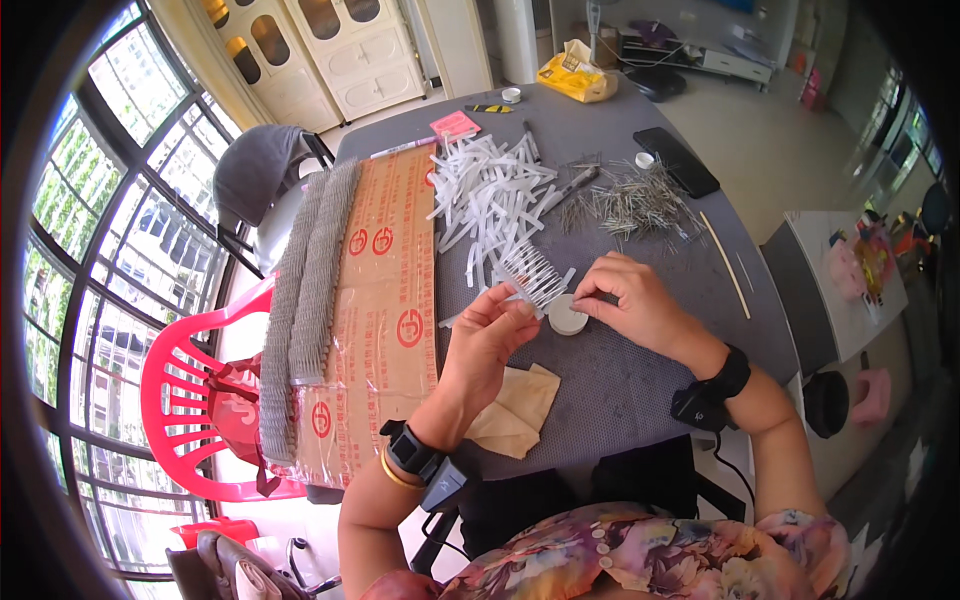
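Note:
In my left hand (488, 332) I grip a comb-like piece (534, 270) with a white strip along one side and a row of thin, shiny teeth. Fingers of my right hand (640, 305) are pinched together just right of it, and whatever they hold is too small to make out. Under those fingertips lies a small round white dish (567, 316). Beyond my left hand spreads a heap of white plastic strips (488, 185). A tangle of thin metal pins (640, 205) covers the table past my right hand. Nearer me, a folded beige cloth (515, 410) lies flat.
Cardboard (385, 290) with red print lies on the left, bearing long grey toothed rows (318, 260). A black phone (676, 163) and thin wooden stick (727, 265) lie right. At the far edge sits a yellow packet (578, 75). A red chair (165, 400) stands left.

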`<act>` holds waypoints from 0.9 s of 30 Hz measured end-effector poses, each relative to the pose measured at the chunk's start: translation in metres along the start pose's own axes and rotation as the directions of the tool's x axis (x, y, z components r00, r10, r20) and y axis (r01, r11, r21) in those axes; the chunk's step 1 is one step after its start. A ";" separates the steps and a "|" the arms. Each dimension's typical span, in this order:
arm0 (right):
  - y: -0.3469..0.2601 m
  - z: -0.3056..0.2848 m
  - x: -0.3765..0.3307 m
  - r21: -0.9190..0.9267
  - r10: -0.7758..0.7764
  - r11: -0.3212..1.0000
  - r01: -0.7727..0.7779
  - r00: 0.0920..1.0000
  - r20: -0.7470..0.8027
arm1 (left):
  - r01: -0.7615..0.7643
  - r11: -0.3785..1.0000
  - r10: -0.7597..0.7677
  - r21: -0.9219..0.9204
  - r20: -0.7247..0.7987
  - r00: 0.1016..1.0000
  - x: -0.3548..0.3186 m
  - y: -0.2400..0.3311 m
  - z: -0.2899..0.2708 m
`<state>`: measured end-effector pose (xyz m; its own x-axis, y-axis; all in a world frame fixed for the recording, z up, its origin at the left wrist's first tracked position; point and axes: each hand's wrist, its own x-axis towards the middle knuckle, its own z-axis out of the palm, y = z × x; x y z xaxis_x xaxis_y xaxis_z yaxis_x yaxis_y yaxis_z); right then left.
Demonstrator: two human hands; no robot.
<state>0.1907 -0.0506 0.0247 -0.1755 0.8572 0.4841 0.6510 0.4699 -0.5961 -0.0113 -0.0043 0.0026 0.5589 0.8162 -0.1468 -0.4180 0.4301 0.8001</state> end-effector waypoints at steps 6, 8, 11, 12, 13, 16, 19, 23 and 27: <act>0.003 0.006 -0.001 -0.101 -0.092 0.991 0.092 0.996 0.007 | 0.020 1.000 -0.020 -0.008 -0.010 1.000 -0.001 0.002 0.001; 0.003 0.005 -0.001 -0.096 -0.101 0.990 0.101 0.995 0.005 | 0.018 1.000 -0.018 -0.009 0.003 1.000 0.000 0.001 -0.001; 0.002 0.004 -0.001 -0.059 -0.077 0.995 0.076 0.997 -0.015 | 0.018 1.000 -0.018 0.005 0.010 1.000 -0.002 0.002 0.001; 0.002 0.005 -0.001 -0.081 -0.073 0.994 0.073 0.997 0.005 | 0.019 1.000 -0.019 0.018 0.007 1.000 -0.002 0.003 0.002; 0.002 0.005 -0.001 -0.103 -0.069 0.992 0.071 0.997 0.025 | 0.019 1.000 -0.019 0.017 0.007 1.000 -0.002 0.002 0.002; 0.001 0.005 -0.001 -0.101 -0.091 0.991 0.092 0.996 0.015 | 0.000 0.999 -0.001 0.040 0.021 1.000 -0.001 0.000 0.001; -0.003 0.003 -0.002 0.128 0.110 0.986 -0.110 0.994 0.006 | 0.002 0.999 -0.003 0.047 0.027 1.000 -0.002 0.001 0.003; -0.007 0.000 -0.002 0.288 0.301 0.907 -0.308 0.951 0.070 | 0.001 0.999 -0.002 0.046 0.031 1.000 -0.002 0.000 0.002; -0.003 0.004 -0.002 -0.043 -0.008 0.999 0.008 1.000 0.013 | -0.004 0.999 0.003 0.042 0.036 0.999 -0.002 0.000 0.002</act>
<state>0.1857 -0.0532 0.0230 -0.1900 0.8562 0.4804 0.6809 0.4674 -0.5638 -0.0109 -0.0071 0.0039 0.5829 0.8030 -0.1240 -0.3898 0.4102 0.8245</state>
